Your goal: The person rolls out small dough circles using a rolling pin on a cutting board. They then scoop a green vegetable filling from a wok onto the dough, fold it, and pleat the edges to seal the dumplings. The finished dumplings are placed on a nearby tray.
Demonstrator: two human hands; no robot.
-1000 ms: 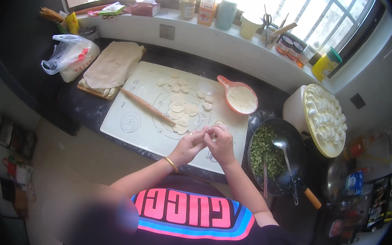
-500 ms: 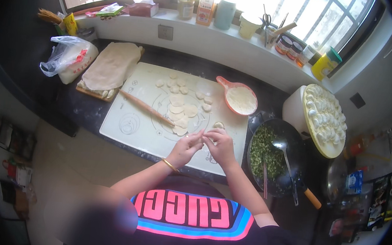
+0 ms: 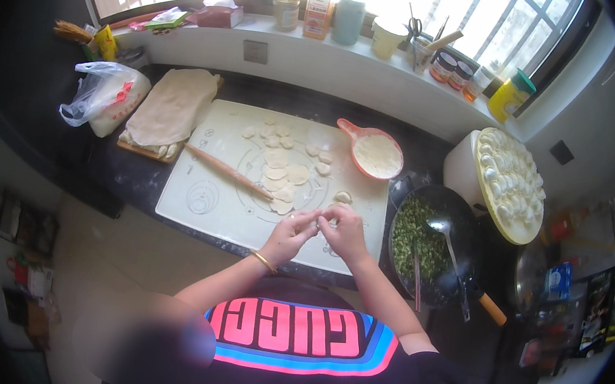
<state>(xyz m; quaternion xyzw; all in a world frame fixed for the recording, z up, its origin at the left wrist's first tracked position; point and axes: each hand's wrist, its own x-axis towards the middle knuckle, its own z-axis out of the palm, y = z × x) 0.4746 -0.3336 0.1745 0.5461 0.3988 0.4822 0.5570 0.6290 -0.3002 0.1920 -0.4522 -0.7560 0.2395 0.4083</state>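
Left hand (image 3: pixel 290 236), right hand (image 3: pixel 343 232): fingertips together over mat (image 3: pixel 235 226), near worktop's (image 3: pixel 136 181) front edge; cannot tell what they pinch.
Dough rounds (image 3: pixel 297 175): mid-mat; could stick where overlapping.
Folded dough piece (image 3: pixel 343 196): towards mat's right edge; a right-hand knuckle might flatten it.

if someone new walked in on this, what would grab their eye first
Probably the bright pink shirt print at the lower middle, with the left hand and right hand meeting above the pale mat. Next, at the right, come the black pan of chopped green filling and, beyond it, the yellow tray crowded with white dumplings.
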